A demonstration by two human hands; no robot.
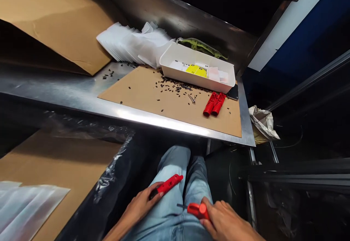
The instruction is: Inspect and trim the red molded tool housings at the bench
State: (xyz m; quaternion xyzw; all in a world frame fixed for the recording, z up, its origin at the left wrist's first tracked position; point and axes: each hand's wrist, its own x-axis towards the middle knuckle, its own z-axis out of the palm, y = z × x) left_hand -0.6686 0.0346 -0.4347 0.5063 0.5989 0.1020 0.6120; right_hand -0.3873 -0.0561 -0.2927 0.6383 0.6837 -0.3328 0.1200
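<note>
My left hand (142, 204) rests on my jeans and is closed around a long red plastic part (169, 183) that points up and right. My right hand (224, 221) grips a shorter red plastic piece (198, 210) with a thin dark metal pin sticking out to the left. Both hands sit low over my lap, below the steel bench edge. Up on the bench, two more red handle pieces (214, 104) lie side by side on a brown cardboard sheet (153, 95).
A white tray (179, 74) with yellow and white items stands behind scattered small black bits (175, 87). A stack of clear bags (131, 44) and a green part (201, 47) lie behind. A lined carton (68, 160) is at left, crumpled paper (262, 122) at right.
</note>
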